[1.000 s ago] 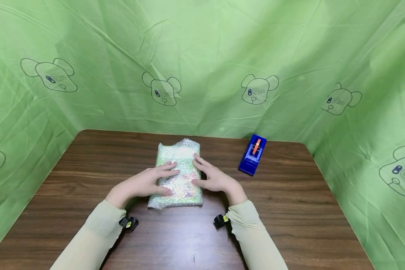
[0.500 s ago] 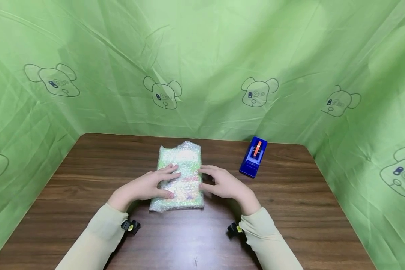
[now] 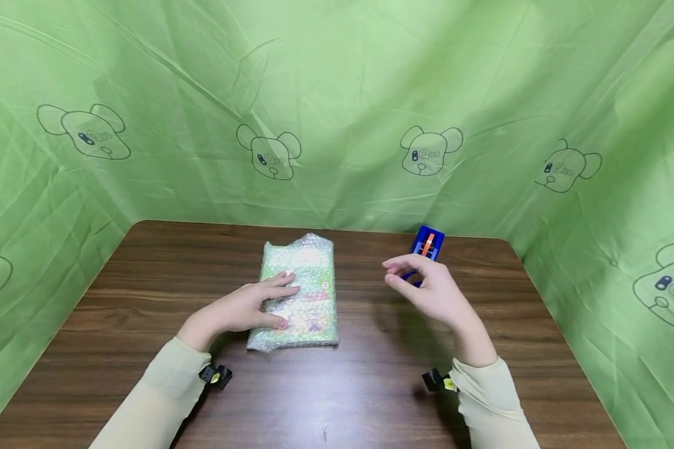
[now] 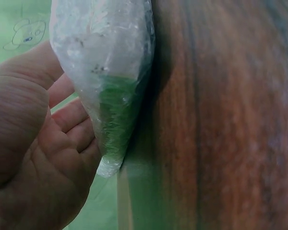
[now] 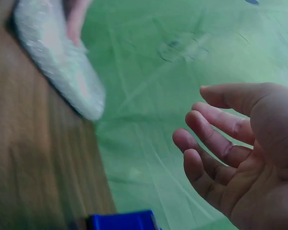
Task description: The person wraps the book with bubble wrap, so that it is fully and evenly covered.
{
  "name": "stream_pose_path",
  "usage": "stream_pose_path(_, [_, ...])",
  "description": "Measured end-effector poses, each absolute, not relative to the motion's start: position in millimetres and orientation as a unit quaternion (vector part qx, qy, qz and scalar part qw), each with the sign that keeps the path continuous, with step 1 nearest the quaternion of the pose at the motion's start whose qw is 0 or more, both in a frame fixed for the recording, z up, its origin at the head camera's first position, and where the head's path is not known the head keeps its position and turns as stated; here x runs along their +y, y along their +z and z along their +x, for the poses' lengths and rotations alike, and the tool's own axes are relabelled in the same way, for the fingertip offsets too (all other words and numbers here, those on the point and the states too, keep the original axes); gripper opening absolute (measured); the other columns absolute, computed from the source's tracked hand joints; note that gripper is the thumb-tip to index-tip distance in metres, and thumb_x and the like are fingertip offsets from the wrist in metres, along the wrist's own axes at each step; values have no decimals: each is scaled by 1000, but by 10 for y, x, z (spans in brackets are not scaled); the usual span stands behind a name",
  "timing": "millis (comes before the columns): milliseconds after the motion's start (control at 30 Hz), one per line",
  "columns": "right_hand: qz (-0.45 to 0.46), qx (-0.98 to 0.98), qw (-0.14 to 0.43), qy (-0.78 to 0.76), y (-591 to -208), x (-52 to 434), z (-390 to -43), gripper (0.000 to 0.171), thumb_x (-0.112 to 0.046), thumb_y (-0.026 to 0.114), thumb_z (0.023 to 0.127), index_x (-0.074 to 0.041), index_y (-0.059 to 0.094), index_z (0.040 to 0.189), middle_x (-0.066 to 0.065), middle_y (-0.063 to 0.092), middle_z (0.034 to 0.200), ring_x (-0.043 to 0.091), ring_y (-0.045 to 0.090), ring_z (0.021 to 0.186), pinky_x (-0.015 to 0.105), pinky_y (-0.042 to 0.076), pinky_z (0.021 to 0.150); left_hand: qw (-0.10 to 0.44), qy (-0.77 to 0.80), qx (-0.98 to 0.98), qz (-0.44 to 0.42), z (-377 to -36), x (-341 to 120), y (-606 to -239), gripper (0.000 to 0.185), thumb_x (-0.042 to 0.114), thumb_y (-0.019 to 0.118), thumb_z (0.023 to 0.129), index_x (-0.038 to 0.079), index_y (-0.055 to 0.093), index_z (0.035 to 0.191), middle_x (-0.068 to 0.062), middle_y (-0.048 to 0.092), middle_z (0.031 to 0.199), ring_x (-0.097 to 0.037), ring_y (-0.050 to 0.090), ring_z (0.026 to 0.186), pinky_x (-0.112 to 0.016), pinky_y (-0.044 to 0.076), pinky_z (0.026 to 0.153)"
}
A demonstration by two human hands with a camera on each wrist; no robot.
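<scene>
A flat green-and-white item in bubble wrap (image 3: pixel 314 265) lies on the table left of centre. My left hand (image 3: pixel 241 307) rests on its left side with fingers spread over the top. From the left wrist view, the package edge (image 4: pixel 117 105) shows close beside the palm (image 4: pixel 57 153). My right hand (image 3: pixel 435 290) is above the table with fingers loosely bent, and nothing is in it. Behind that hand is a blue tape dispenser (image 3: pixel 434 240) with an orange centre, its front part hidden. The right wrist view catches only a corner of the dispenser (image 5: pixel 122 222).
The brown wooden table (image 3: pixel 146 280) reaches a green fabric backdrop (image 3: pixel 348 87) printed with bear outlines. More of this cloth hangs at the left and right sides.
My right hand has lifted off the package's right edge and moved right to the tape dispenser. My left hand and the package have stayed in place.
</scene>
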State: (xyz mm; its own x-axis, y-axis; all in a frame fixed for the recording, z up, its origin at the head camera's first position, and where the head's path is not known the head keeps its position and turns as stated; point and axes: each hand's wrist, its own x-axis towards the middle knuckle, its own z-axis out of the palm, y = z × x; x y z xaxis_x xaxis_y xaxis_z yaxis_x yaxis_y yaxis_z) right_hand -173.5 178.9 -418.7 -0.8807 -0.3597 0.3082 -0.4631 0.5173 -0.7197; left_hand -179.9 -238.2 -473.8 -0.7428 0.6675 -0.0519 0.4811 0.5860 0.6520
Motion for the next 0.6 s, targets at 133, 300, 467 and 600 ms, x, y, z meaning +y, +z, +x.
stream_pose_path(133, [197,-871,73,444,-4161,1991,-1781,20,-18,79,103,-14,80,123,0,80,104,15,74,96,25,58,81,154,324,874,326,-1801,-2375,-4734,76,39,83,99,12,53,163,-9,28,180,-37,18,167,-67,25,129])
stream_pose_path(300, [136,-876,96,453,-4236,2167,-1886,22,-17,77,104,-5,79,122,11,78,105,11,71,89,21,56,76,158,330,872,324,-1792,-2395,-4727,77,38,84,98,12,53,163,-9,28,180,-36,17,167,-64,25,129])
stream_pose_path(467, [59,-862,95,494,-4371,2296,-1972,26,-17,76,105,2,77,122,18,78,108,6,69,84,18,54,70,159,333,872,322,-1795,-2383,-4720,77,38,84,98,12,53,164,-9,27,180,-36,17,167,-64,24,130])
stream_pose_path(600, [2,-854,83,514,-4481,2386,-2031,32,-21,75,106,4,75,125,17,78,107,10,73,84,20,57,71,157,337,871,322,-1797,-2376,-4709,76,37,84,98,12,53,163,-9,27,180,-36,16,167,-65,24,130])
